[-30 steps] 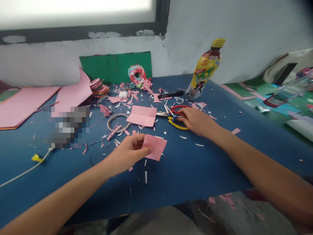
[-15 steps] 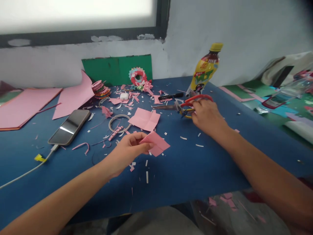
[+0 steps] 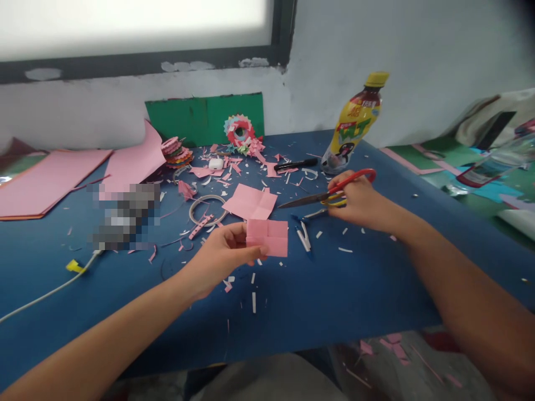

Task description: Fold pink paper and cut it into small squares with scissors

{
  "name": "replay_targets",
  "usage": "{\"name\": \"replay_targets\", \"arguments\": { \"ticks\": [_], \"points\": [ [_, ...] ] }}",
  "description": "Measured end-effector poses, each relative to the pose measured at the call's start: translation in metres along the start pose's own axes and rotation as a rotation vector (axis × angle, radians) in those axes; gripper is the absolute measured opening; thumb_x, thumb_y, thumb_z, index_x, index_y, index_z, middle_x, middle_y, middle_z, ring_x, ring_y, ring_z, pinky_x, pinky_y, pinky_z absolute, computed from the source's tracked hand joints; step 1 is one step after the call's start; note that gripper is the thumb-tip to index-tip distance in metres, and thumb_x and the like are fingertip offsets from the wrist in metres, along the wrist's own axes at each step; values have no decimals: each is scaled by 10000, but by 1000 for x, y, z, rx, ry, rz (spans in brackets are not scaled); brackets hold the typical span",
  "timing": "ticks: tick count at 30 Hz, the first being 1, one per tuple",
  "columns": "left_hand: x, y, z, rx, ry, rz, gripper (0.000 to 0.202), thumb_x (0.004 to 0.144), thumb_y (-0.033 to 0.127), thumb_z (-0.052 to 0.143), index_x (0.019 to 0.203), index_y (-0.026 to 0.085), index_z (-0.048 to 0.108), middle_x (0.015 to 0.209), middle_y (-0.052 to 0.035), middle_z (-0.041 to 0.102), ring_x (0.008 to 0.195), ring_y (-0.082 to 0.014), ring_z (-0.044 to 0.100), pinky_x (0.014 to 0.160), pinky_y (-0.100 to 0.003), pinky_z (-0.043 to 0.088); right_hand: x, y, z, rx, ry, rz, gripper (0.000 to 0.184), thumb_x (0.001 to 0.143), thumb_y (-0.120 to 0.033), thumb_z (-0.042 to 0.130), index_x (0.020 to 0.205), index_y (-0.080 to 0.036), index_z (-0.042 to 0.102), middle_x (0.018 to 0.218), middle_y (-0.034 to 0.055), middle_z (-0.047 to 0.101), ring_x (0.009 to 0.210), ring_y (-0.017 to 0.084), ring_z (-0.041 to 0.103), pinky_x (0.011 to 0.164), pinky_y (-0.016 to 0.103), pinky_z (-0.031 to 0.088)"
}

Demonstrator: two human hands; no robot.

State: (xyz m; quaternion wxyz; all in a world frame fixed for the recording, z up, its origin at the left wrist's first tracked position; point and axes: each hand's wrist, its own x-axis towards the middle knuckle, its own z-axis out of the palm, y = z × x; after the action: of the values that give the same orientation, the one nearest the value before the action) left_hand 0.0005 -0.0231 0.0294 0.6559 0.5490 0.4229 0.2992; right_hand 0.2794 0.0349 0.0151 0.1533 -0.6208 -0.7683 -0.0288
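Observation:
My left hand [image 3: 225,248] pinches a small folded piece of pink paper [image 3: 273,236] between thumb and fingers, above the blue table. Creases cross its surface. In my right hand [image 3: 359,203] are scissors [image 3: 309,200] with red and yellow handles, their blades pointing left toward the paper. Just behind the held piece lies a larger creased pink sheet [image 3: 251,201]. Between my hands, below the blades, rests a small blue-and-white two-legged tool [image 3: 304,236]; its exact kind is unclear.
A yellow-labelled bottle [image 3: 353,125] stands near the wall beside a black marker [image 3: 296,164]. Left of my hands are a tape roll [image 3: 193,211] and a pixelated object [image 3: 125,217] on a white cable [image 3: 45,298]. Paper scraps litter the blue table [image 3: 334,301]. Pink sheets [image 3: 54,181] lie far left.
My right hand has lifted the scissors clear, and the blue-and-white tool now shows on the table. The pink paper in my left hand has turned from a slanted diamond to nearly square-on.

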Motion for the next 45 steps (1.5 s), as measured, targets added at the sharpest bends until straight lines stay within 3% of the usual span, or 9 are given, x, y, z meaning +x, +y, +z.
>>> {"name": "replay_targets", "arguments": {
  "ticks": [6,15,23,26,29,32,34,41,45],
  "points": [
    [1,0,1,-7,59,1,192,652,225,702,829,162,661,751,-23,662,669,-120,602,552,-189,446,1,2,-5,119,143,89,196,713,-294,545,851,-179,469,859,101,551,797,248,560,704,370,458],
    [1,2,0,-124,50,5,90,700,248,685,740,167,676,662,8,643,593,-77,589,512,-143,434,2,7,3,-74,-21,-30,319,634,-104,534,952,-127,520,983,144,572,897,258,558,778,347,448],
    [-1,2,-1,-126,62,56,95,686,233,699,763,181,683,715,-2,676,644,-97,611,556,-162,452,1,3,-3,-152,-25,-85,148,736,-229,484,865,-159,505,858,121,603,796,261,575,658,338,420],
    [-4,2,-2,-16,120,170,87,672,218,701,745,179,676,736,-22,691,716,-141,632,612,-204,470,-2,-4,-6,-35,29,28,140,769,-319,461,819,-192,430,797,90,593,695,233,567,561,304,374],
    [-9,5,-5,182,147,447,61,657,174,693,707,195,665,853,-48,701,790,-181,638,673,-258,484,-5,-14,-8,185,62,61,246,753,-414,491,756,-211,352,703,40,569,587,179,533,531,273,354],
    [-15,10,-7,406,130,696,93,691,157,651,720,239,683,935,-59,690,825,-191,629,717,-289,482,-8,-22,-10,304,11,37,303,758,-454,490,719,-218,303,685,24,550,561,150,513,526,256,348],
    [-18,13,-8,497,134,752,119,704,162,633,708,265,693,928,-62,691,828,-198,625,733,-302,478,-9,-25,-10,286,-30,26,326,755,-474,484,709,-223,282,650,17,531,548,155,507,517,260,338],
    [-26,14,-4,475,207,769,122,661,177,680,681,291,716,840,-45,709,762,-201,636,735,-305,478,-10,-29,-11,241,-50,-4,320,740,-478,461,720,-228,261,652,20,523,571,186,521,520,271,341],
    [-24,11,4,258,318,490,41,646,232,720,684,247,715,650,-5,697,612,-172,633,605,-278,509,-16,-36,-12,191,-98,-40,305,732,-462,482,753,-223,293,676,21,510,563,174,493,508,265,338]
  ]
}}
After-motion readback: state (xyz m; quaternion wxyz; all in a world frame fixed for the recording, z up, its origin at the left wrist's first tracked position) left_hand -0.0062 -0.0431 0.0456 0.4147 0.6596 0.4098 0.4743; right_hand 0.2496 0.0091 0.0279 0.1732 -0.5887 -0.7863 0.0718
